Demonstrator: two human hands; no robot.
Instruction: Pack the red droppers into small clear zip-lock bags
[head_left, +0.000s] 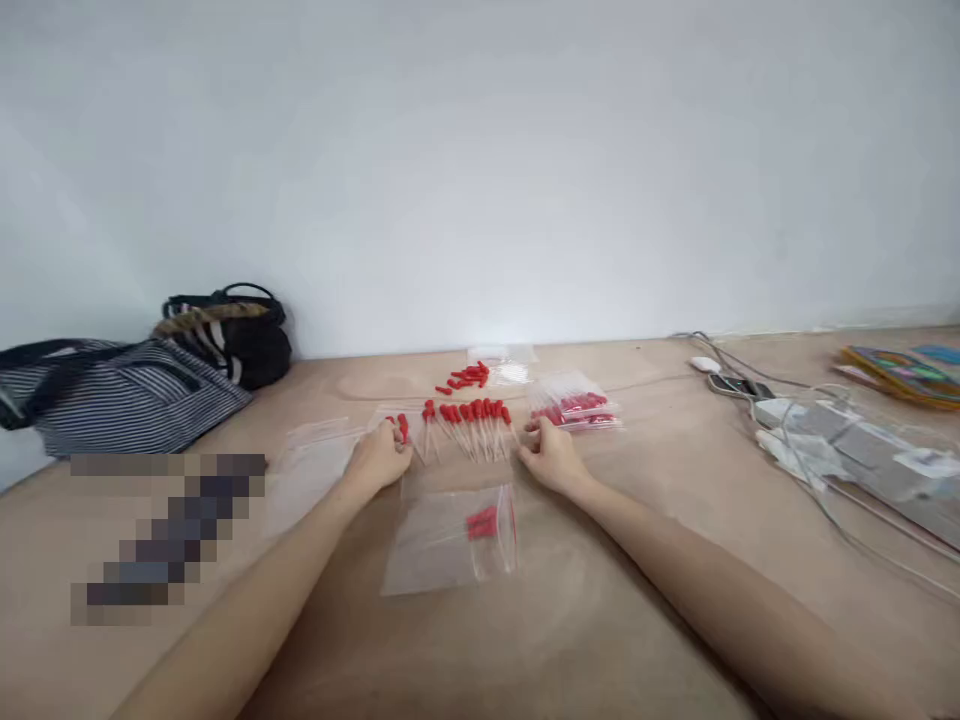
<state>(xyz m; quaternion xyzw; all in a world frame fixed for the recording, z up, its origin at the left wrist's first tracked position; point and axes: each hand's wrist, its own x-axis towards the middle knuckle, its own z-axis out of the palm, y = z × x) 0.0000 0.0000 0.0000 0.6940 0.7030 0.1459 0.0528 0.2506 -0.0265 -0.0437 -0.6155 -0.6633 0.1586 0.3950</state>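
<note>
In the head view, my left hand (379,452) and right hand (555,455) have curled fingers at either end of the fanned red-capped droppers (478,410), probably steadying the spread; I can't tell whether either grips anything. The red caps all point to the desk's (480,665) far edge, likely so they line up. The loose red pieces (472,376) sit nearer that edge, seemingly kept apart. I count two hands, roughly ten fanned droppers, one bag (431,555) in front with red caps inside.
</note>
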